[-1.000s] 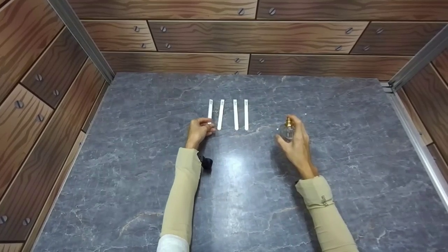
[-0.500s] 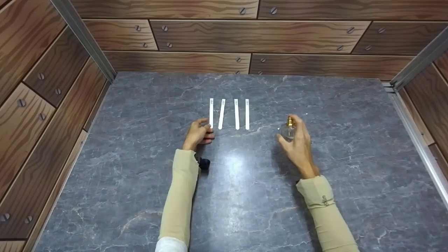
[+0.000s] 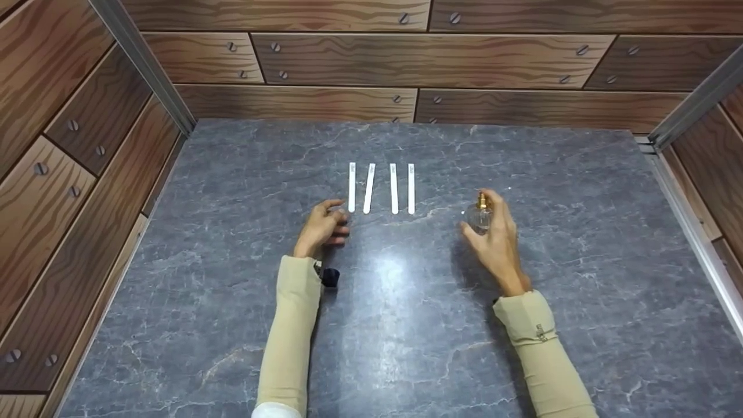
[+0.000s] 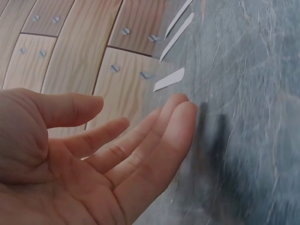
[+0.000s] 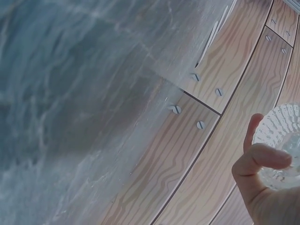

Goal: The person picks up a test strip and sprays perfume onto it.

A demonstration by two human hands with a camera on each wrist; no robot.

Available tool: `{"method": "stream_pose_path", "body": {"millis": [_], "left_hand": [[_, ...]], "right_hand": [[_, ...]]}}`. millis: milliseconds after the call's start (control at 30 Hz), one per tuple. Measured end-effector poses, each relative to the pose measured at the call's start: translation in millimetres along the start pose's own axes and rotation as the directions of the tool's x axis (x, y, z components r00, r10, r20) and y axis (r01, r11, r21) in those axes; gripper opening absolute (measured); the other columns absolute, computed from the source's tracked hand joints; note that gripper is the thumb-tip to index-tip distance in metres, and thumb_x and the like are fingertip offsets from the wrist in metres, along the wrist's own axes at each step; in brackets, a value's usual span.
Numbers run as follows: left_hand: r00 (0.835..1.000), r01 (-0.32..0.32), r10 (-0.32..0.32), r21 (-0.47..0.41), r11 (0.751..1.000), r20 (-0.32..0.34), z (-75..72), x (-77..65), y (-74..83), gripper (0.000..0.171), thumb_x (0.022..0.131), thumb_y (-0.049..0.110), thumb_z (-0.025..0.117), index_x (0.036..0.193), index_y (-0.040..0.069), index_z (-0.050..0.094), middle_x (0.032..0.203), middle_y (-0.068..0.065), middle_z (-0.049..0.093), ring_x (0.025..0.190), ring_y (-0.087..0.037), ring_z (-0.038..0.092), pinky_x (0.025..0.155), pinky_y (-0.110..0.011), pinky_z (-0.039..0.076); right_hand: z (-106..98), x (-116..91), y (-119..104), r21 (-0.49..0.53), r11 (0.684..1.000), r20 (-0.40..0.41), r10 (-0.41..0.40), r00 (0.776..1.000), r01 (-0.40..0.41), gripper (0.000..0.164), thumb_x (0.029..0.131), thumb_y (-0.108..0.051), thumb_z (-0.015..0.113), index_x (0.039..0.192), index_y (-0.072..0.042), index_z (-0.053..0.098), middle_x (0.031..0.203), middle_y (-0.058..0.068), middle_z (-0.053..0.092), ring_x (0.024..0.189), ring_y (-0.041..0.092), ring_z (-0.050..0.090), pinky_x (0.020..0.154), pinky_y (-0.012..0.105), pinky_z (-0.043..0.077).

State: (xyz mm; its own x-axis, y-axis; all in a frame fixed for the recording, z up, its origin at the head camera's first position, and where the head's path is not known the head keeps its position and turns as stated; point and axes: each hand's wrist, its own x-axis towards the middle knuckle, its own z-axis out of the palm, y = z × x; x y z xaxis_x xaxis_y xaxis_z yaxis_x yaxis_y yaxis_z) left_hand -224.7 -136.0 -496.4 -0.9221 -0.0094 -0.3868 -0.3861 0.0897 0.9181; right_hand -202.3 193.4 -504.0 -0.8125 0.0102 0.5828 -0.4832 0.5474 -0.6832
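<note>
Several narrow white paper strips lie side by side on the table, each with small dark print at its far end; the leftmost strip [image 3: 352, 188] is nearest my left hand [image 3: 322, 226]. That hand holds nothing, its fingers apart and loosely bent, just short of the strip's near end. In the left wrist view, the open palm [image 4: 84, 187] faces some of the strips. To the right, my right hand [image 3: 494, 247] grips a clear glass perfume bottle [image 3: 478, 218] with a gold spray top [image 3: 482, 201]. A finger rests at the top. The right wrist view shows the bottle's ribbed glass base [image 5: 274, 124].
The grey marbled table [image 3: 232, 325] is bounded by wood-patterned walls [image 3: 371, 58] at the back and sides. Metal rails [image 3: 691, 238] run along the corners and the right side.
My left hand has let go of the leftmost strip, which now lies on the table, and has drawn back to the left. The right hand keeps holding the perfume bottle in about the same place.
</note>
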Motion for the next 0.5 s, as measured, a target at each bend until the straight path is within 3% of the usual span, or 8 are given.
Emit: {"method": "stream_pose_path", "body": {"millis": [300,500], "left_hand": [[0.999,-0.025,0.024,-0.021,0.999,-0.03,-7.2,-13.4,-8.2,0.045,0.104,0.005,0.048,0.148,-0.001,0.046,0.116,-0.022,0.059,0.074,-0.017,0.061,0.055,-0.025,0.055],[0.999,-0.041,0.042,0.03,0.999,-0.034,-13.1,-23.6,-12.1,0.044,0.105,0.007,0.049,0.148,-0.002,0.046,0.12,-0.025,0.061,0.077,-0.018,0.064,0.058,-0.027,0.056]], "right_hand": [[1,0,0,0.002,1.0,-0.008,-0.012,1.0,0.012,0.064,0.075,0.011,0.079,0.132,0.003,0.05,0.118,0.03,0.059,0.107,0.045,0.059,0.092,0.061,0.049],[2,0,1,0.003,1.0,-0.005,-0.015,1.0,0.015,0.066,0.075,0.014,0.079,0.133,0.004,0.049,0.12,0.03,0.059,0.108,0.047,0.059,0.091,0.063,0.049]]}}
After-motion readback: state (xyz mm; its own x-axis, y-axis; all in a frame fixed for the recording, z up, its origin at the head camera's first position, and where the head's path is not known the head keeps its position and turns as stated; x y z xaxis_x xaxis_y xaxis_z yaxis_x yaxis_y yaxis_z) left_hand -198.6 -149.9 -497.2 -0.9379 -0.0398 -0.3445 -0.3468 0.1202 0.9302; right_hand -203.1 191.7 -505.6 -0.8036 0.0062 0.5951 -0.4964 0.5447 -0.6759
